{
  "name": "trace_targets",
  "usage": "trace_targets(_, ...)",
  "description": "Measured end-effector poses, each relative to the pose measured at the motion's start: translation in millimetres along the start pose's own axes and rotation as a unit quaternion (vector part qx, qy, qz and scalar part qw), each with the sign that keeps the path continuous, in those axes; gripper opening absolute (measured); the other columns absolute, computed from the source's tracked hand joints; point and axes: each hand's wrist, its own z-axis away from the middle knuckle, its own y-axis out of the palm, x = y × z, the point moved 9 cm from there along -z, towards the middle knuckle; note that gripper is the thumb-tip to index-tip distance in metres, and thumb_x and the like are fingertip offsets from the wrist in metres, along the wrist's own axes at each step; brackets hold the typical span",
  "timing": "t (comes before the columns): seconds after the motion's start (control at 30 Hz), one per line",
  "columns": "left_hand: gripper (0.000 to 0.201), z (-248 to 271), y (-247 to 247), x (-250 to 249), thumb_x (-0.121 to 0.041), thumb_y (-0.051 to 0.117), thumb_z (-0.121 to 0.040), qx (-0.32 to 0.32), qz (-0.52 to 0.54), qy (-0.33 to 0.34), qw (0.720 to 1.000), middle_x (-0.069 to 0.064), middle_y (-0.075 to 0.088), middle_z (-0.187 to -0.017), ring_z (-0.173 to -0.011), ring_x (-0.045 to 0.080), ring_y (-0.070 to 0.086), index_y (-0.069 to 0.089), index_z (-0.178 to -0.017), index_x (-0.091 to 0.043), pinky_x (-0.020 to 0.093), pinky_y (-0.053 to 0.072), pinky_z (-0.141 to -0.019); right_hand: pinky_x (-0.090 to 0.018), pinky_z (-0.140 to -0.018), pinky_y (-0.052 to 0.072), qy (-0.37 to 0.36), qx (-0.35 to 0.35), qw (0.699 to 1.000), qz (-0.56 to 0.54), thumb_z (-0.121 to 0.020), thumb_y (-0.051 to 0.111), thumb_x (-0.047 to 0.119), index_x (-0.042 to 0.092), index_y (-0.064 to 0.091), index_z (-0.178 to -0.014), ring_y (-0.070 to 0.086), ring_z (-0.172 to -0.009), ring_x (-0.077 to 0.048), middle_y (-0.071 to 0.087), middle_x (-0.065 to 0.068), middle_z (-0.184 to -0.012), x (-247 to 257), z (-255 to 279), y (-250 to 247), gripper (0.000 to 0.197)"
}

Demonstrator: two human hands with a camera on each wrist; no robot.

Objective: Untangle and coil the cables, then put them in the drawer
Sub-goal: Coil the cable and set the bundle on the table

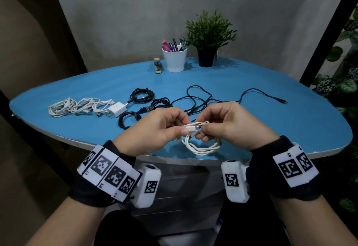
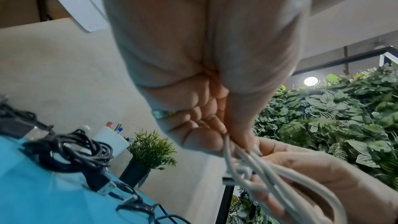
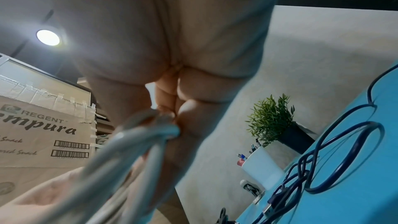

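A white cable (image 1: 201,147) hangs in a small coil between both hands above the near edge of the blue table (image 1: 290,125). My left hand (image 1: 164,127) pinches its white plug end, fingers curled. My right hand (image 1: 220,127) grips the top of the coil; its loops (image 3: 137,135) run across the right wrist view. The left wrist view shows the strands (image 2: 258,173) running from my left fingers into the right palm. A loose black cable (image 1: 205,98) sprawls behind the hands. No drawer is in view.
Three coiled white cables (image 1: 77,106) and a white charger (image 1: 116,109) lie at the left. Coiled black cables (image 1: 142,95) sit mid-table. At the back stand a stapler (image 1: 157,65), a white pen cup (image 1: 175,58) and a potted plant (image 1: 208,38).
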Motion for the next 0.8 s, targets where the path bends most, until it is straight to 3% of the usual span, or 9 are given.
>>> trace_targets(0.1, 0.007, 0.3, -0.3, 4.0, -0.018, 0.061, -0.082, -0.021, 0.004, 0.001, 1.000, -0.004, 0.063, -0.074, -0.066, 0.008, 0.056, 0.060, -0.088, -0.015, 0.023, 0.045, -0.065, -0.027, -0.065, 0.057, 0.002, -0.001, 1.000, 0.006, -0.083, 0.058, -0.012, 0.002, 0.062, -0.082, 0.069, -0.064, -0.016, 0.071, -0.016, -0.074, -0.5, -1.0, 0.5, 0.015)
trace_targets(0.23, 0.005, 0.8, -3.0, 8.3, -0.022, 0.061, -0.080, -0.073, -0.002, 0.003, 0.997, -0.003, 0.061, -0.069, -0.063, 0.012, 0.055, 0.058, -0.082, -0.019, 0.034, 0.047, -0.063, -0.044, -0.073, 0.057, 0.002, -0.013, 0.999, 0.031, -0.081, 0.058, -0.011, 0.005, 0.061, -0.081, 0.069, -0.069, -0.027, 0.071, -0.015, -0.074, -1.9, -3.3, 0.9, 0.017)
trace_targets(0.3, 0.004, 1.5, -5.7, 7.6, -0.023, 0.061, -0.080, -0.104, -0.022, 0.009, 0.994, -0.002, 0.062, -0.068, -0.061, 0.015, 0.056, 0.058, -0.080, -0.022, 0.037, 0.048, -0.061, -0.047, -0.073, 0.056, 0.003, -0.029, 0.999, 0.031, -0.080, 0.057, -0.012, 0.006, 0.060, -0.079, 0.069, -0.069, -0.030, 0.071, -0.018, -0.074, -1.3, -3.8, -0.3, 0.018)
trace_targets(0.47, 0.014, 4.4, -16.5, 11.0, -0.012, 0.063, -0.084, -0.193, -0.060, -0.010, 0.979, -0.005, 0.059, -0.062, -0.052, 0.012, 0.049, 0.055, -0.076, -0.021, 0.028, 0.043, -0.052, -0.043, -0.066, 0.055, -0.001, -0.053, 0.998, 0.019, -0.080, 0.059, -0.012, 0.008, 0.054, -0.072, 0.071, -0.066, -0.026, 0.069, -0.022, -0.073, 2.6, -5.4, 1.3, 0.022)
trace_targets(0.57, 0.006, 3.4, -13.1, 11.9, -0.015, 0.065, -0.086, -0.155, -0.013, -0.025, 0.988, -0.001, 0.064, -0.066, -0.058, 0.014, 0.055, 0.062, -0.082, -0.019, 0.035, 0.047, -0.060, -0.048, -0.067, 0.055, 0.000, -0.079, 0.997, 0.017, -0.079, 0.059, -0.012, 0.011, 0.055, -0.072, 0.070, -0.066, -0.027, 0.069, -0.019, -0.071, -1.0, -7.0, -4.3, 0.024)
trace_targets(0.67, 0.010, 6.0, -12.4, 10.0, -0.010, 0.061, -0.089, -0.159, 0.054, -0.022, 0.986, 0.004, 0.072, -0.082, -0.071, 0.011, 0.063, 0.065, -0.097, -0.015, 0.026, 0.050, -0.071, -0.058, -0.073, 0.052, 0.007, -0.120, 0.993, -0.002, -0.079, 0.059, -0.010, 0.011, 0.056, -0.072, 0.070, -0.070, -0.034, 0.070, -0.017, -0.069, -5.0, -7.0, -12.7, 0.022)
trace_targets(0.8, 0.010, 11.7, -18.0, 15.3, -0.009, 0.060, -0.090, -0.246, 0.124, -0.026, 0.961, 0.004, 0.073, -0.085, -0.077, 0.008, 0.064, 0.065, -0.097, -0.012, 0.026, 0.051, -0.079, -0.047, -0.073, 0.057, 0.003, -0.156, 0.986, -0.052, -0.078, 0.060, -0.013, 0.007, 0.055, -0.074, 0.070, -0.067, -0.026, 0.070, -0.014, -0.068, -6.1, -7.0, -16.4, 0.022)
